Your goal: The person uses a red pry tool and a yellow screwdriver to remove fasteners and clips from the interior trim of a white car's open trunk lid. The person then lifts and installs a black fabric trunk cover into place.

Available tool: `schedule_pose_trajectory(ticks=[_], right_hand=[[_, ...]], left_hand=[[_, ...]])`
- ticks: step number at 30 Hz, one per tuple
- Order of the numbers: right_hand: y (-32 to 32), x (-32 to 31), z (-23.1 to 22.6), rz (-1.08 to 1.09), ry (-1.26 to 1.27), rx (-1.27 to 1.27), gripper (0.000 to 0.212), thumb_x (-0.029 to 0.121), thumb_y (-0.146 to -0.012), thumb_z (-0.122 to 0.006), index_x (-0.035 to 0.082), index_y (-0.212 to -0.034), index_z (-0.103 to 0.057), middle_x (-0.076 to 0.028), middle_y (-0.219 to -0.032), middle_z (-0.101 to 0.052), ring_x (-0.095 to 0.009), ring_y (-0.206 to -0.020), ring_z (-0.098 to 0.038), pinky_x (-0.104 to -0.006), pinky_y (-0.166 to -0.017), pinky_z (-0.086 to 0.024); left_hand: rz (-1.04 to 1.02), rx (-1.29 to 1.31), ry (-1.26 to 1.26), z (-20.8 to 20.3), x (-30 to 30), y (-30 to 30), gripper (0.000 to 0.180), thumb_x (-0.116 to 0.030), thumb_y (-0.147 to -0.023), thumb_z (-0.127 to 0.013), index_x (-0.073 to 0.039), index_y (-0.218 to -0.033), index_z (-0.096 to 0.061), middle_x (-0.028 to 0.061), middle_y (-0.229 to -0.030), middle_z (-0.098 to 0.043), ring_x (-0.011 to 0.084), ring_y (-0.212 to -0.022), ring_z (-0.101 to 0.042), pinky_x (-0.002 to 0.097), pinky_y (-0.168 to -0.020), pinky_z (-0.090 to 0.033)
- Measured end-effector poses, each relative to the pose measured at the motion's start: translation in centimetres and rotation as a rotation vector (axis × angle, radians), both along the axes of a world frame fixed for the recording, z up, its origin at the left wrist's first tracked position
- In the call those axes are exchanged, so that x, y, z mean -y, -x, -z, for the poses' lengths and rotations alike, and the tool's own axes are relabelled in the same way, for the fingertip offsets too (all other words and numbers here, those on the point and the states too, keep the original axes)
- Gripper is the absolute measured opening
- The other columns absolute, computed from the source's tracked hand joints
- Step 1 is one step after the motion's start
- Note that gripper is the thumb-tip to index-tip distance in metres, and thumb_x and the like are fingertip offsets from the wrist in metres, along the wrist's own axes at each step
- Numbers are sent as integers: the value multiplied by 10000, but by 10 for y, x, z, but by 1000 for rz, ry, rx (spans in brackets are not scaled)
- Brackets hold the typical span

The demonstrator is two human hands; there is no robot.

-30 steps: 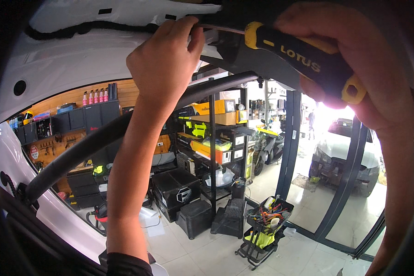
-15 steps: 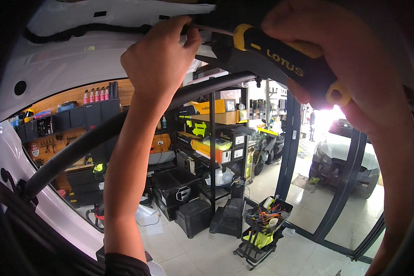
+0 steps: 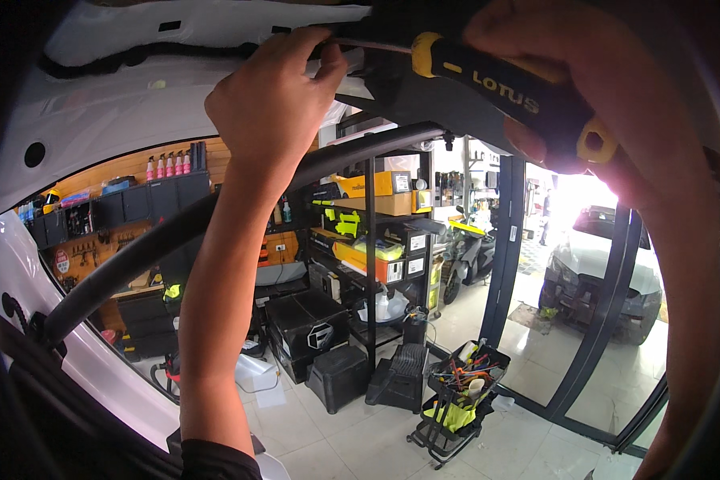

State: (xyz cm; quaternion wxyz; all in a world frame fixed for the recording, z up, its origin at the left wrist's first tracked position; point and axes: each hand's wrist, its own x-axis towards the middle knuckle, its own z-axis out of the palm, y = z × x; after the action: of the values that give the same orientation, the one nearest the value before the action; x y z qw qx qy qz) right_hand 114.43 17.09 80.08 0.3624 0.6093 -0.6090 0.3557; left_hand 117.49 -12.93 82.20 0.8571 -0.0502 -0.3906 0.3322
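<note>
Overhead, my right hand [image 3: 616,96] is wrapped round the black and yellow handle of a screwdriver [image 3: 488,86]. Its thin metal shaft runs left to the fingertips of my left hand [image 3: 276,100]. There, my left thumb and forefinger are closed together beside the tip; what they pinch is hidden. Both hands are just under the raised white vehicle panel [image 3: 136,92], which has a black strip [image 3: 136,58] along it. Dark trim hides part of the area behind the screwdriver.
A black strut [image 3: 176,220] slants up across the view behind my left forearm. Below stand a tool trolley [image 3: 464,384], black step stools [image 3: 338,378] and a black box [image 3: 306,324]. Loaded shelves [image 3: 376,232], a scooter [image 3: 468,260], glass doors [image 3: 568,320] and a car [image 3: 600,264] lie beyond.
My right hand and the screwdriver have shifted slightly right and down. My left hand has moved a little to the left, its fingers still closed near the tip.
</note>
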Motion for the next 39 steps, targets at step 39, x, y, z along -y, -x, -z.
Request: schedule_pose_trajectory(ticks=[39], right_hand=[[-20,-1,34,346,454,-771,291,191,-981,-697,-23,-1168,-634,-140,-968,-706,-239,-957,-716,-363,-714,-587]], left_hand=[[69,720,66,-24,-27,-46,92,-226,-898,-808,-147,-944,-811,-21,-715,-748,72,-512,-596,260,-489,-432]])
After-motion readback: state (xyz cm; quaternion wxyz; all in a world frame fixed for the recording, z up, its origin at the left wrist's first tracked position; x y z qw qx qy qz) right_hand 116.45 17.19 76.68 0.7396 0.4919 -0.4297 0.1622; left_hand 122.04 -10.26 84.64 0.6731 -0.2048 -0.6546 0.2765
